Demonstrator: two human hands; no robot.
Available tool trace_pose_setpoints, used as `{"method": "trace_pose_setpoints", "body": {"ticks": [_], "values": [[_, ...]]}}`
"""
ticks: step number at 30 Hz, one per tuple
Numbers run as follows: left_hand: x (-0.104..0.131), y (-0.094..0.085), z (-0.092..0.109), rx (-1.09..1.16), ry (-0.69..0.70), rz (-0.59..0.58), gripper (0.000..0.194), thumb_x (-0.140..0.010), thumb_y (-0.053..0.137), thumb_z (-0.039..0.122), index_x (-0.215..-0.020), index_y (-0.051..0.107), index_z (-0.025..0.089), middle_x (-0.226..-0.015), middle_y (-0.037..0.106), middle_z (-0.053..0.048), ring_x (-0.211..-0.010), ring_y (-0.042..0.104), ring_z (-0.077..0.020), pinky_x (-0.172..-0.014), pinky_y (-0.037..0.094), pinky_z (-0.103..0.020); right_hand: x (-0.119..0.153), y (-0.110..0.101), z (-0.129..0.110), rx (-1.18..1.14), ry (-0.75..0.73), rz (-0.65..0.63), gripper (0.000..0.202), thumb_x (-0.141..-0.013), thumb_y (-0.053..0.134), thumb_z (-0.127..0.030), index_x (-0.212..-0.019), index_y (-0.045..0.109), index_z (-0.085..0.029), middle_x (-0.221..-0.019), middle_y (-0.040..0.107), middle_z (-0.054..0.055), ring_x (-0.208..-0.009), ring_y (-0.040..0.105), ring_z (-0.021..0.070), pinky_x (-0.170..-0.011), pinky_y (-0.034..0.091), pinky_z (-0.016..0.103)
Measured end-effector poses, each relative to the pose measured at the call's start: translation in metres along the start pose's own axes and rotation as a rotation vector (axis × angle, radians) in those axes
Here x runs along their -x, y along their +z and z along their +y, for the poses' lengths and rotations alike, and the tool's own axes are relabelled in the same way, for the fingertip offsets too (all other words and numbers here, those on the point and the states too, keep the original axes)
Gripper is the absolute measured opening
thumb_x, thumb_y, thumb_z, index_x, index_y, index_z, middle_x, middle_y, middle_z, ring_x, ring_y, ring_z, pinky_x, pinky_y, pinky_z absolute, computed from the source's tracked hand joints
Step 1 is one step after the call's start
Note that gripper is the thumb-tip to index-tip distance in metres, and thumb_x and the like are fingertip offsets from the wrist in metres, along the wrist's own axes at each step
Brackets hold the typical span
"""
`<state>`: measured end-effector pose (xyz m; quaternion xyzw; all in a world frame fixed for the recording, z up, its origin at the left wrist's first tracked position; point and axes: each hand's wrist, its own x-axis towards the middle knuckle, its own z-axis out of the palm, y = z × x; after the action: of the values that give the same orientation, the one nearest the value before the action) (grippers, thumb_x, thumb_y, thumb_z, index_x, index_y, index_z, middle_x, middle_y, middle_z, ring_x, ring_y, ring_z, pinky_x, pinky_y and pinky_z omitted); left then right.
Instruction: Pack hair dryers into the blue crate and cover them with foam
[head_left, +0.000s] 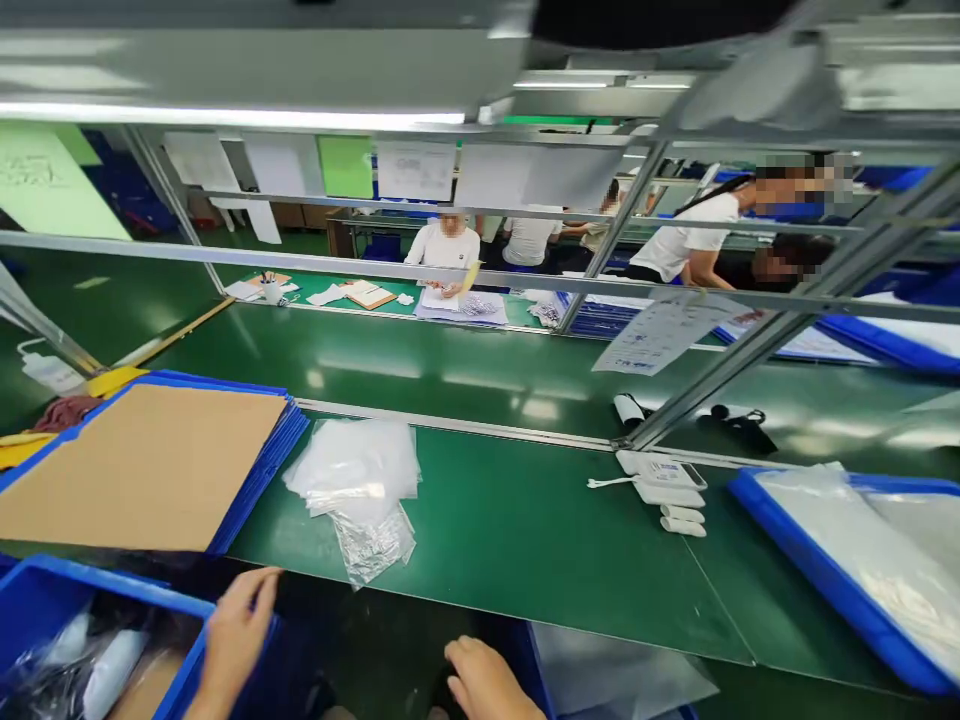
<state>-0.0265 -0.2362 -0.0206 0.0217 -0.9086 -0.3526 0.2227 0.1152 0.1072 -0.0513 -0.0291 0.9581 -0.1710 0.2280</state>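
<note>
At the near edge, left hand (236,625): fingers loosely spread, resting on the rim of the blue bin (45,595); it grips nothing that shows.
Right hand (487,685): low in the view beside another blue bin (536,665), fingers curled under; whether it holds anything cannot be told.
Inside the bin under the left hand: white parts (112,670) wrapped in clear film, lying loose; none is lifted out.
Just ahead of both hands: a pile of clear plastic bags (360,485) flat on the green bench (525,540), between the hands and a little forward, untouched.
Left of the bags, ahead of the left hand: a cardboard sheet (150,465) on a stack of blue trays (262,465).
Ahead and right of the right hand: a white handset (660,470) with small white pieces beside it, well apart from the hand.
Far right: a blue tray (817,570) lined with clear film.
Progress, as judged: nothing bagged lies on the bench, no bag is opened, no part in hand; the work looks barely begun.
Beyond the conveyor belt (420,365): other people seated at a farther bench, sleeves and papers only.
</note>
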Motion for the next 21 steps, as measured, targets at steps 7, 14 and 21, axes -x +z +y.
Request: {"method": "trace_pose_setpoints", "body": {"ticks": [7, 14, 21], "values": [[0.062, 0.104, 0.063, 0.311, 0.203, -0.635, 0.019, -0.08, 0.06, 0.049, -0.077, 0.077, 0.04, -0.084, 0.079, 0.004, -0.084, 0.076, -0.0288, -0.082, 0.063, -0.042, 0.058, 0.022, 0.058, -0.185, 0.251, 0.1, 0.025, -0.085, 0.059, -0.016, -0.107, 0.07, -0.016, -0.111, 0.073, 0.015, -0.108, 0.07, 0.0311, -0.096, 0.055, 0.042], [-0.005, 0.177, 0.038, 0.217, 0.151, -1.059, 0.027, -0.064, 0.07, 0.054, -0.09, 0.076, 0.047, -0.076, 0.078, 0.009, -0.068, 0.076, -0.0299, -0.062, 0.062, -0.042, 0.053, 0.035, 0.08, -0.379, 0.452, 0.233, 0.027, -0.087, 0.058, -0.022, -0.111, 0.069, -0.012, -0.113, 0.072, 0.018, -0.109, 0.068, 0.0322, -0.097, 0.054, 0.044], [-0.034, 0.265, 0.104, 0.247, 0.455, -0.979, 0.053, -0.08, 0.055, 0.056, -0.118, 0.071, 0.023, -0.109, 0.079, -0.009, -0.104, 0.074, -0.0319, -0.094, 0.061, -0.049, 0.034, 0.042, 0.053, -0.476, 0.549, 0.287, 0.037, -0.082, 0.054, -0.014, -0.116, 0.068, -0.015, -0.12, 0.07, 0.017, -0.115, 0.066, 0.0323, -0.102, 0.05, 0.043]]}}
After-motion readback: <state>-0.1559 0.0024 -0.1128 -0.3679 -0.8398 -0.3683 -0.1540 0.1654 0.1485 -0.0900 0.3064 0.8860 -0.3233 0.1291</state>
